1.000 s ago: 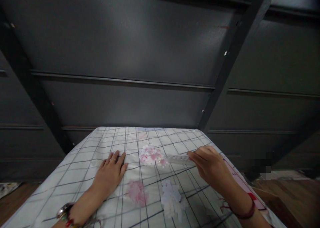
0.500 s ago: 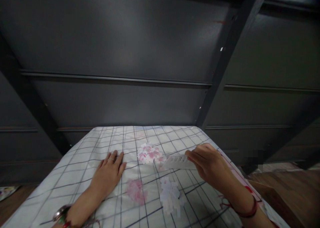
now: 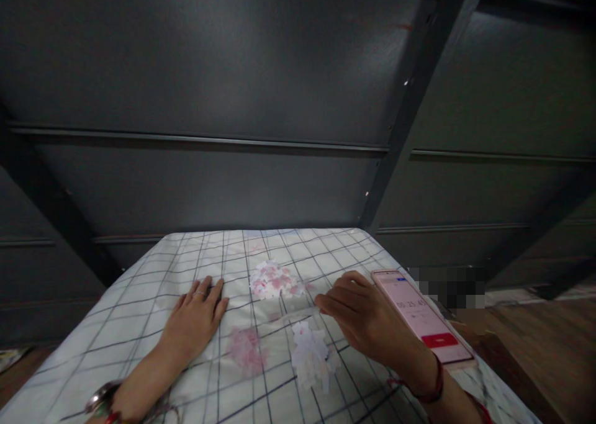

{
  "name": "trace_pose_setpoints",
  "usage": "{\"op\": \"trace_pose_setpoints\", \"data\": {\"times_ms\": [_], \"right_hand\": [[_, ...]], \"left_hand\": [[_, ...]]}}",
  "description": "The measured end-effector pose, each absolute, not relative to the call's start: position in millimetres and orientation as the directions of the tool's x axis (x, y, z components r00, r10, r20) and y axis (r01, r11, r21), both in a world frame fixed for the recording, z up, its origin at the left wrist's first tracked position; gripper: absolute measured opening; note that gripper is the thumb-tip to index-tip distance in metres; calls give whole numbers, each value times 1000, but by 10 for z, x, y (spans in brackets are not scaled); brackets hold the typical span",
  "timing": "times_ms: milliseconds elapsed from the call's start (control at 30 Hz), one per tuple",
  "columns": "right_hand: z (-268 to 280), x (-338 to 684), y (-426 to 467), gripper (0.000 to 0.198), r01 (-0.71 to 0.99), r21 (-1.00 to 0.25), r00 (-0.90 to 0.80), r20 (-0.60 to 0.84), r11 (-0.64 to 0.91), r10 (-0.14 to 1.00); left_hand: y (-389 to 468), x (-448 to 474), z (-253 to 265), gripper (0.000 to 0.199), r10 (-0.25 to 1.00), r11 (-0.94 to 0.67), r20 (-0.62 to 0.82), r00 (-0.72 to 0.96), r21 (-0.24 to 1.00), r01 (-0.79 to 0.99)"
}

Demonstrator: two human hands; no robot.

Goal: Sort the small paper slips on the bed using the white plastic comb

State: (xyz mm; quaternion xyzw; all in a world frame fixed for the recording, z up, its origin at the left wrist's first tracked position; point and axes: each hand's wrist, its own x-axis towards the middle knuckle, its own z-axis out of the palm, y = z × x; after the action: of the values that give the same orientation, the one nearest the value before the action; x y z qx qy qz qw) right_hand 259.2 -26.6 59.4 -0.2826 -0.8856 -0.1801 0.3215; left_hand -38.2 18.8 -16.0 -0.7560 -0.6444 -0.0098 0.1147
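Right hand [image 3: 321, 303] has moved left, fingers clamped on a clear strip [image 3: 298, 315] pointing left, beside the mixed pile [image 3: 274, 279]; left hand [image 3: 193, 317] flat, fingers apart.

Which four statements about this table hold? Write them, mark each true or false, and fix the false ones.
1. The left hand lies on the white, dark-gridded tablecloth. True.
2. The right hand holds a black wooden brush. False: it holds a thin, translucent whitish strip.
3. The mixed pink-and-white pile of flat scraps lies farther from the person than the translucent pink pile. True.
4. The flat, pink-edged phone lies beside the left hand. False: it lies beside the right forearm.
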Motion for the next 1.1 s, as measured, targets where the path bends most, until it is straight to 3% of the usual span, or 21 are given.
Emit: {"op": "trace_pose_setpoints", "data": {"times_ms": [200,733,1100], "right_hand": [[612,2749,-222,22,659,146,-575,730,737,370],[689,2927,-155,23,715,160,-602,635,681,484],[596,2937,-104,20,734,135,-570,655,665,496]], "left_hand": [[189,-369,-146,46,973,-145,156,171,-165,976],[182,-353,-141,45,975,-126,157,158,-192,973],[177,-346,-148,47,967,-132,203,157,-132,982]]}}
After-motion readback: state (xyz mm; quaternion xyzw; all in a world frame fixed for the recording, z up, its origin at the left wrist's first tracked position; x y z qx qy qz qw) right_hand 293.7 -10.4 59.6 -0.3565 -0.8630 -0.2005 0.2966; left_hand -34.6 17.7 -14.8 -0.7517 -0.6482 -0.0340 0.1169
